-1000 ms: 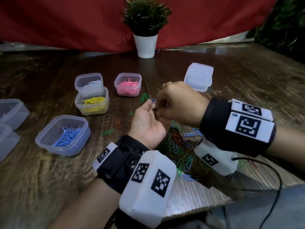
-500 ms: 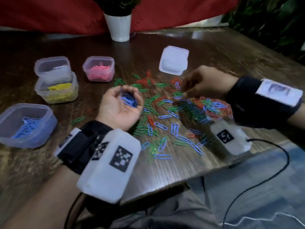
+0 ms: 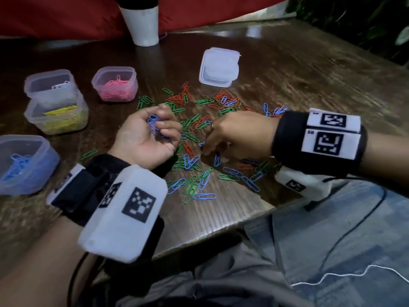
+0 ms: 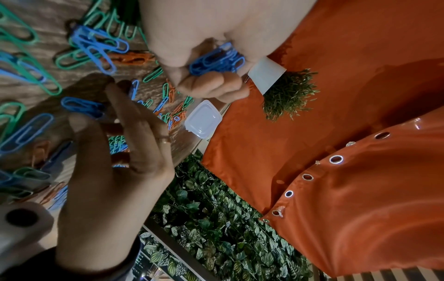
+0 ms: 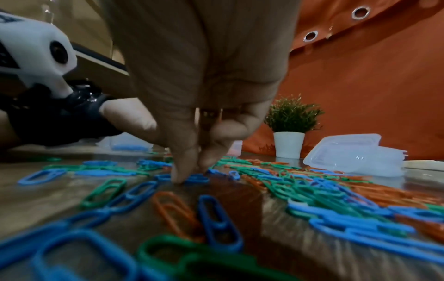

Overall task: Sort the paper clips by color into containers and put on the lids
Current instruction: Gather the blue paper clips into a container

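Many small blue plastic paper clips [image 3: 156, 126] held in cupped left hand [image 3: 145, 138], palm up. Right hand [image 3: 232, 135] just beside, fingertips [image 5: 179, 175] pinching one blue clip [image 5: 195, 178] on brown wood counter [image 3: 221, 218]. Blue-clip tub [image 3: 24, 162] far left.

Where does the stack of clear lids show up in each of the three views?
Head: the stack of lids lies on the far side of the table, beyond the loose clips.
Left wrist: centre-left, small, below the left hand.
Right wrist: far right, on the table.
Shared landmark: the potted plant.
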Motion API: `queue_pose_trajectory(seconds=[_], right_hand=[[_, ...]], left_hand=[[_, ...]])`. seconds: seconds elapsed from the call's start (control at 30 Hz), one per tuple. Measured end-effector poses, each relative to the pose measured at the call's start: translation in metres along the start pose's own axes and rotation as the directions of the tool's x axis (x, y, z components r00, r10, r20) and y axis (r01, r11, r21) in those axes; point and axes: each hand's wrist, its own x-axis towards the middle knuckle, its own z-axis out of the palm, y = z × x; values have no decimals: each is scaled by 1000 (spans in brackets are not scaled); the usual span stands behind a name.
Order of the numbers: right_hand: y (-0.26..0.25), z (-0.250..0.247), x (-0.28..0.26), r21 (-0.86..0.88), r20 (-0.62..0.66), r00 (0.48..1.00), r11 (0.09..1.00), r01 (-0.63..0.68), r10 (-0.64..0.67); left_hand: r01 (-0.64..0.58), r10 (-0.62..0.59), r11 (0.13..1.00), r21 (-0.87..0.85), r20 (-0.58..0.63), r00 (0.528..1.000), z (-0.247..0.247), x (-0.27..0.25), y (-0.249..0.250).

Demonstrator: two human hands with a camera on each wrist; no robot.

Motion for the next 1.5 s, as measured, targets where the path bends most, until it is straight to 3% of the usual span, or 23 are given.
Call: queue_pose_trajectory(seconds=[0.17,0.37,0.43,0.47,0.5,0.53,0.57,0.6,0.63,0.67,0.7,0.73,0.8,0.87,0.93,1.0,1.03,1.13,1.2,1.3,1.5], right_hand=[[4,3,6,30,30,999,999,-20,20],[3,7,7,41,131,989,997,-72,66],[11,3,2,264,44,989,954,-145,138],[17,-3,-1,501,-2,978,846,-181,211],[24,-11,-6,742,-20,955,645,-184,295],[31,-18,-10,911,3,929,382,-156,371],[37,-24,-14,985,49,908,132,-114,416],[40,-30,-17,996,87,896,-34,-80,434],[39,-36,-18,993,98,894,-103,-58,438],[35,-42,-17,997,66,895,-62,-43,441],[27,-46,-12,996,4,894,74,-41,448],[14,-49,-4,959,-71,895,278,-61,439],[-14,-52,17,724,-178,918,679,-123,356],[-34,-52,35,405,-212,941,900,-161,264],[-38,-55,36,279,-323,905,942,-188,276],[-25,-57,26,358,-477,799,912,-203,365],[-15,-54,21,405,-474,769,882,-242,429],[1,-27,11,312,-115,847,829,-465,518],[3,-6,12,240,20,838,811,-534,546],[3,4,16,279,-14,829,798,-534,559],[-5,1,24,253,-50,882,860,-442,468]], left_hand=[[-29,23,993,-114,-52,998,-2,2,1],[-66,60,993,-93,-69,996,-2,3,3],[-72,65,992,-100,-72,995,-2,3,4],[-71,63,991,-115,-70,996,-2,3,5],[-67,59,988,-137,-67,996,-2,3,6],[-64,53,984,-164,-68,996,-1,3,6],[-66,53,980,-186,-70,996,0,3,6],[-76,64,978,-193,-70,996,1,2,5],[-88,77,979,-183,-63,995,3,2,3],[-94,87,983,-159,-48,995,5,1,0],[-89,86,988,-127,-30,996,7,0,-4],[-81,79,991,-103,-15,997,9,0,-8],[-78,77,991,-111,-16,997,11,0,-14],[-89,84,987,-132,-41,996,13,0,-16],[-106,99,981,-162,-49,994,14,-1,-14],[-124,116,962,-243,-48,992,12,-1,-10],[-130,118,954,-271,-61,991,10,-1,-6],[-124,102,956,-267,-92,990,4,-1,2],[-129,112,965,-227,-83,990,2,0,2],[-139,128,968,-207,-70,989,1,0,2],[-142,121,968,-208,-113,986,0,0,3]])
